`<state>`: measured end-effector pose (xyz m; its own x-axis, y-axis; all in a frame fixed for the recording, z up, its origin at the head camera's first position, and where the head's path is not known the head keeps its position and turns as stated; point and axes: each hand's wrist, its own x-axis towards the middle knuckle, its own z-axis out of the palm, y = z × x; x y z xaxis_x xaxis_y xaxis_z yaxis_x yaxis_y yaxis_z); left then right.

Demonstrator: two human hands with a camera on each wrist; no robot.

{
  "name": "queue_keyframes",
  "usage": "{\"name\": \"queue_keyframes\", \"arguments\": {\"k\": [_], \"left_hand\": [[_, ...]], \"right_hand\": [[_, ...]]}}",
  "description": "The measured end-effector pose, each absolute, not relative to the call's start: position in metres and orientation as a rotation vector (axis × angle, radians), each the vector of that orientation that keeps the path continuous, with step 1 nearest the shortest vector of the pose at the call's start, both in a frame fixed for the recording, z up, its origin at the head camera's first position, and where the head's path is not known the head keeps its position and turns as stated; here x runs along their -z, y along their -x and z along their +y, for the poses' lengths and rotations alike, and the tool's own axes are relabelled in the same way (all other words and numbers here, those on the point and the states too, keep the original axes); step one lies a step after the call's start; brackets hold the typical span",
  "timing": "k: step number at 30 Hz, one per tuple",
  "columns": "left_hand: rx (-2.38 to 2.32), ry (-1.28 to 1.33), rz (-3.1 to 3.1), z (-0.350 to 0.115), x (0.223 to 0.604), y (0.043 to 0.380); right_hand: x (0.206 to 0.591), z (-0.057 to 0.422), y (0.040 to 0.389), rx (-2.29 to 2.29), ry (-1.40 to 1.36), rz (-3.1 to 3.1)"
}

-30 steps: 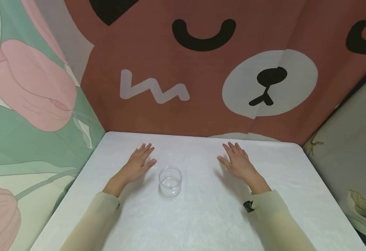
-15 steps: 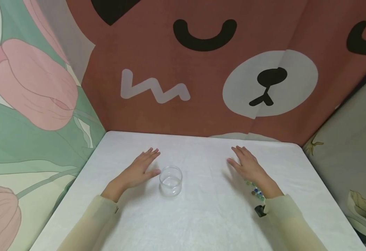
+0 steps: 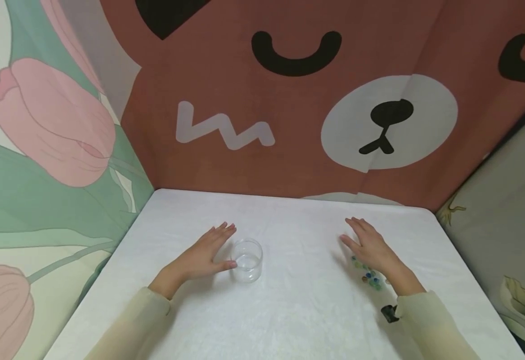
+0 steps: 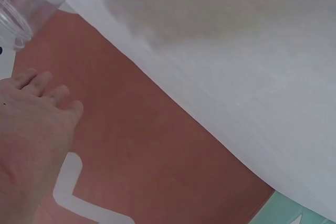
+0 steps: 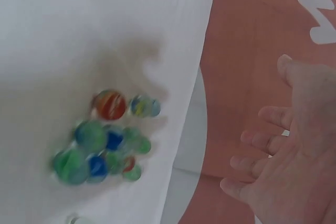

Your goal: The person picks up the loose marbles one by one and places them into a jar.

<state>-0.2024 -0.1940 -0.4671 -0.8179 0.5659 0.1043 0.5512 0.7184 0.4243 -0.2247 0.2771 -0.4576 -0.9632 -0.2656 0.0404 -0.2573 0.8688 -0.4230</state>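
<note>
A clear, round glass jar [image 3: 250, 262] stands upright on the white tabletop. My left hand [image 3: 201, 257] is at its left side, fingers extended and thumb reaching across the jar's near-left side in the head view. Part of the jar [image 4: 39, 3] also shows at the upper left of the left wrist view. Over to the right, my right hand [image 3: 372, 250] is held above several glass marbles [image 3: 372, 281], its fingers loosely extended and holding nothing. In the right wrist view the marbles [image 5: 92, 137] are green, blue and orange, clustered together; the right forearm partly hides them in the head view.
The white table [image 3: 289, 320] ends at a reddish-brown cloth [image 3: 226, 170] with a cartoon face at the back. A floral cloth [image 3: 64, 215] hangs at the left, a greyish one [image 3: 505, 210] at the right. A small black object [image 3: 389, 313] sits at the right cuff.
My left hand has moved right and nearer, with its thumb now at the jar. My right hand has drawn right and toward me, uncovering the marbles.
</note>
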Motion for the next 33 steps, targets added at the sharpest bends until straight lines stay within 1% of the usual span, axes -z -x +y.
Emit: {"name": "queue_keyframes", "arguments": {"k": [17, 26, 33], "left_hand": [[-0.589, -0.845, 2.874, -0.182, 0.478, 0.198], [-0.578, -0.873, 2.874, -0.176, 0.485, 0.198], [-0.576, -0.849, 2.874, -0.176, 0.487, 0.197]], "right_hand": [[0.471, 0.315, 0.216, 0.771, 0.393, 2.957], [0.476, 0.335, 0.207, 0.740, 0.356, 2.904], [0.477, 0.347, 0.202, 0.682, 0.387, 2.904]]}}
